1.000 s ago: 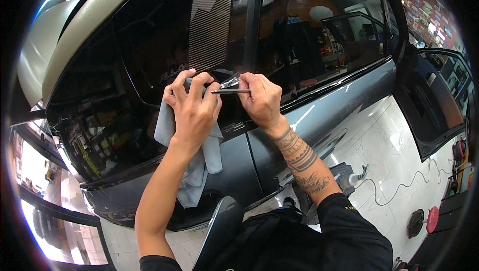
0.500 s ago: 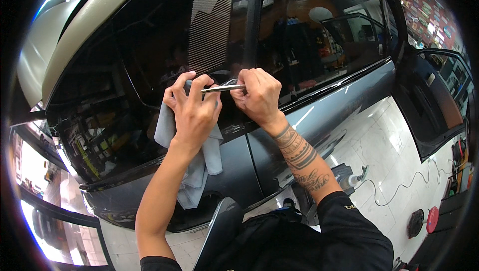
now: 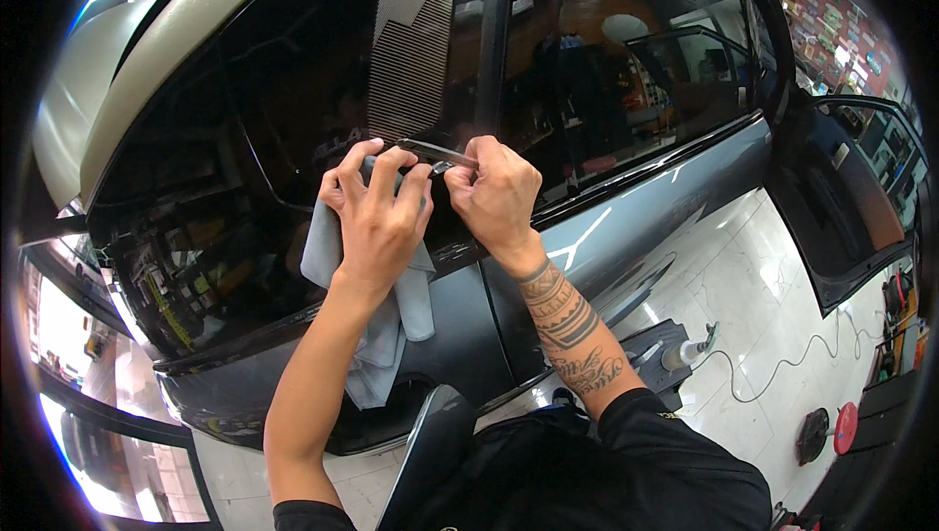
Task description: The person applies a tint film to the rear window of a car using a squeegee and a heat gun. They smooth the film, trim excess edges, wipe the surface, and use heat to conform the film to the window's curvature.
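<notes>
Two bare hands at the side of a dark grey car [image 3: 458, 304], viewed from above. A slim metallic tool [image 3: 431, 149] is held in the right hand [image 3: 497, 194], its end pinched between thumb and forefinger, the other fingers curled into a loose fist; the free end is directed leftward, toward the left fingertips, in front of the dark window [image 3: 303, 81]. By the left hand [image 3: 377, 213], its fingers bent and partly spread, a grey cloth [image 3: 419, 304] is held, its folds hanging below the palm. A small clear piece [image 3: 440, 168] is seen between the hands, just below the tool — by which fingers it is gripped cannot be told. The tool is judged to be light, stiff and smooth, best taken near its rear, clear of the possibly sharp free end. The cloth should prove soft and limp, safely bunched anywhere; the clear piece — apparently thin, probably slippery — would best be pinched at an edge
</notes>
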The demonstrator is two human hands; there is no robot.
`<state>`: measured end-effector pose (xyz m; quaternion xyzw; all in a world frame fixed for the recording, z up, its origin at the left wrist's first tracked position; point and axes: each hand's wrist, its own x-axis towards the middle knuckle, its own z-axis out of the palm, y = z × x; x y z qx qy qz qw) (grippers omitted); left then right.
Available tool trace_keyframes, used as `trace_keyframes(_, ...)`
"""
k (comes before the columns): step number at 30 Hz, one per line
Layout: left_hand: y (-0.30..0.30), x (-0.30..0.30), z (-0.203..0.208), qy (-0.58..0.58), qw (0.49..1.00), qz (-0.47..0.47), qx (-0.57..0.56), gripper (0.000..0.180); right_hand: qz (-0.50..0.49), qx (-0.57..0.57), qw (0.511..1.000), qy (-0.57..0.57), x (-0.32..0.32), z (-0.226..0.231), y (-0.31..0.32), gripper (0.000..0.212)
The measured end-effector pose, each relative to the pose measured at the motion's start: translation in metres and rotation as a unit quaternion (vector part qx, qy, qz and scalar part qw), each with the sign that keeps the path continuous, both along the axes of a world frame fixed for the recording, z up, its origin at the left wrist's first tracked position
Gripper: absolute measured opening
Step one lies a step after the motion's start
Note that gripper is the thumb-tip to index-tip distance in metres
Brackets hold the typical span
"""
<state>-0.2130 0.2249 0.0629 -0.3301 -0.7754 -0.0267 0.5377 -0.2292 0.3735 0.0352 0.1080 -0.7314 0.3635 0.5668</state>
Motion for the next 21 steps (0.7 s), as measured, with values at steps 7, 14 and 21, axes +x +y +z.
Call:
trace_keyframes(7, -0.011, 0.016, 0.005, -0.061, 0.998, -0.007, -0.023, 0.036, 0.025, -0.004, 0.999, -0.03, 0.013, -0.028, -0.015, 0.011)
trace_keyframes(14, -0.071, 0.053, 0.014, -0.074, 0.997, 0.036, 0.014, 0.029, 0.198, 0.158, 0.961, -0.108, 0.034, -0.022, -0.021, 0.01)
trace_keyframes(21, -0.137, 0.058, 0.016, -0.233, 0.965, 0.067, 0.098, 0.01, 0.355, 0.266, 0.864, -0.24, 0.044, -0.019, -0.065, 0.007)
